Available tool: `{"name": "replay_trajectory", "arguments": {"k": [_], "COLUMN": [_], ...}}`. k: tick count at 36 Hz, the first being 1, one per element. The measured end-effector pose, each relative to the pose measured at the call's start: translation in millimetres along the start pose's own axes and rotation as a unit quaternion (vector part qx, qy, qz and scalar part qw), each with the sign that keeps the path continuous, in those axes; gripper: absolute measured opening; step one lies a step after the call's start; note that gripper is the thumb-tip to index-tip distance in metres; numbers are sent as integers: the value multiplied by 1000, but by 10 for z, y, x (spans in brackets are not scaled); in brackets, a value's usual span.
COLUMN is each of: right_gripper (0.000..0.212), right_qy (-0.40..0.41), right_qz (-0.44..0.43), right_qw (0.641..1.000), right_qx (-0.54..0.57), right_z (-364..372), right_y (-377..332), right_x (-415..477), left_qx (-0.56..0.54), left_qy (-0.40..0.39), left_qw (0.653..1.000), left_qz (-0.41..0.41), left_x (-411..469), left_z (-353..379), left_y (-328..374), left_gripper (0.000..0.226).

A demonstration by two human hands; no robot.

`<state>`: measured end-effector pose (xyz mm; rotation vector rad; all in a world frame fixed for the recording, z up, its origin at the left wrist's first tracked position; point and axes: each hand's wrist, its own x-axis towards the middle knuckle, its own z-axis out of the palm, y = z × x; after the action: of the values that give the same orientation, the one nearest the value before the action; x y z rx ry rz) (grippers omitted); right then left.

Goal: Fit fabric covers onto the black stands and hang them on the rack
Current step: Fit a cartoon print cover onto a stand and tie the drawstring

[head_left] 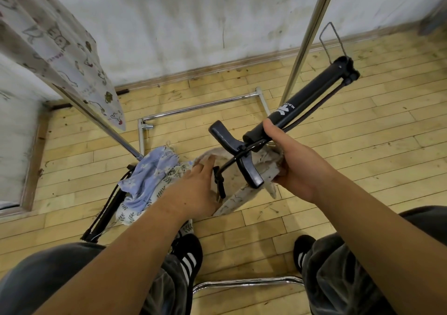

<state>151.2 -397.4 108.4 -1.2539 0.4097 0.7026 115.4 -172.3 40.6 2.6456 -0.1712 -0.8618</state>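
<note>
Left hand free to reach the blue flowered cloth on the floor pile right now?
Probably yes. The left hand, fingers straight, touches the beige patterned fabric cover right beside the blue flowered cloth, which tops the pile uncovered. The right hand grips the black tubular stand.

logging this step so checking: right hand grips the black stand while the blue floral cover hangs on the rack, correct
Not quite. The blue floral cover is not hanging on the rack; it lies on the floor, draped over a second black stand. The head view shows this. The right hand does grip the black stand.
</note>
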Motion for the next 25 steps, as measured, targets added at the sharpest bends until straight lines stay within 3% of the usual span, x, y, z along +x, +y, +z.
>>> {"name": "replay_trajectory", "arguments": {"k": [8,16,21,25], "right_gripper": [49,24,20,21], "right_qy": [-3,15,18,40], "right_qz": [-18,-77,-98,-114], "right_qw": [1000,983,968,960], "right_qx": [-13,-167,-230,-251], "right_z": [-55,-93,-88,-98], "right_y": [60,139,144,142], "right_x": [42,102,91,112], "left_qx": [13,11,-39,-64], "left_qy": [4,44,67,78], "left_qw": [999,998,996,995], "left_qz": [33,32,34,15], "left_x": [1,45,64,45], "left_z": [38,20,8,-52], "left_y": [6,-58,-52,35], "left_gripper": [117,108,114,85]}}
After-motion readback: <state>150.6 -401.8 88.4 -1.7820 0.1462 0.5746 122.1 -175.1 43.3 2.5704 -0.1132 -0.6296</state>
